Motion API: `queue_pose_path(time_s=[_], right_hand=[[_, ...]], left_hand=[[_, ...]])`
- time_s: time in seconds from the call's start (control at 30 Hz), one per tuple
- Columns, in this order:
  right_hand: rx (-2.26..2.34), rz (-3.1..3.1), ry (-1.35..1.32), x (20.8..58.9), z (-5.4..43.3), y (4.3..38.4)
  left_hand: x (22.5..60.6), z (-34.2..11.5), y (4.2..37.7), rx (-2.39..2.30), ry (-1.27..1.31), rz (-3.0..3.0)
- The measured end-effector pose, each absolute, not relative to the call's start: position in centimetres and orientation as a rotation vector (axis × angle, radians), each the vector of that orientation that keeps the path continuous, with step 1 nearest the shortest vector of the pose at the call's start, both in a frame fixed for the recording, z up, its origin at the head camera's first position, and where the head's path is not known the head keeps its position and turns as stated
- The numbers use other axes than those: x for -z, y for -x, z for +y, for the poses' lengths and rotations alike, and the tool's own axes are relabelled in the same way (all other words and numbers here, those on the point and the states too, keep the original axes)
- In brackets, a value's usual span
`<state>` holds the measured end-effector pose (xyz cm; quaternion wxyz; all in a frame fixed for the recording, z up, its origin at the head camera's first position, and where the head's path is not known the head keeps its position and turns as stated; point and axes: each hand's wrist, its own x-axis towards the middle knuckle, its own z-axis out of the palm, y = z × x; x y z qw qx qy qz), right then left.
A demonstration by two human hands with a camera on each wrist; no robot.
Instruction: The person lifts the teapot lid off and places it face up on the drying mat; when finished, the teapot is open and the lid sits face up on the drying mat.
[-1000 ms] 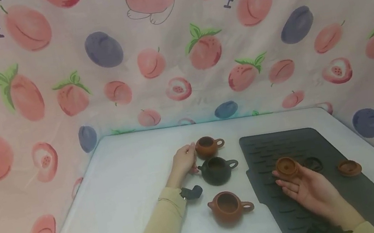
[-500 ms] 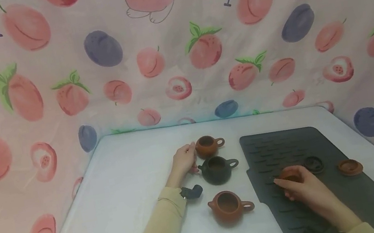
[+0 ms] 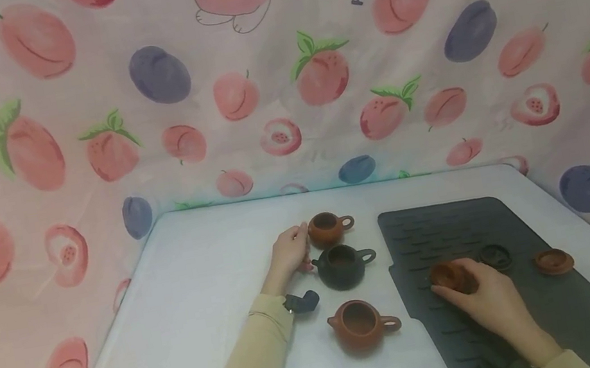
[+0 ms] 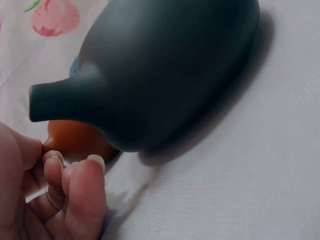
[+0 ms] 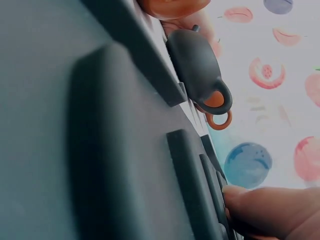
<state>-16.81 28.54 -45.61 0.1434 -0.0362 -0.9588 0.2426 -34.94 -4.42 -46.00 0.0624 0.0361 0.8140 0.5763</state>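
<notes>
At the back of the table my left hand (image 3: 290, 251) pinches the spout of a small orange-brown teapot (image 3: 328, 237) between thumb and finger. In the left wrist view, the black teapot (image 4: 170, 65) hides most of that orange-brown teapot (image 4: 77, 140). My right hand (image 3: 493, 300) grips a brown teapot lid (image 3: 444, 277) by its edge, close over the dark tray (image 3: 425, 227). Fingers cover the near side of this lid. Nearer the front stands a reddish-brown teapot (image 3: 357, 330). All three teapots are lidless, handles to the right.
A black lid (image 3: 495, 256) lies on the tray just beyond my right hand. Farther right, another brown lid (image 3: 554, 262) sits at the tray's right edge. Fruit-patterned cloth (image 3: 240, 134) hangs behind the white table (image 3: 179, 333).
My right hand has turned from palm up, with the lid lying on its fingers, to gripping the lid from above. My left hand stays on the far teapot's spout.
</notes>
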Motion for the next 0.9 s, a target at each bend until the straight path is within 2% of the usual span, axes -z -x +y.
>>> queue_pose_path(time_s=[0.9], right_hand=[[-0.744, -2.813, 0.055, 45.85, 29.20, 16.83]], left_hand=[[46.37, -4.38, 35.03, -1.741, -0.107, 2.464]])
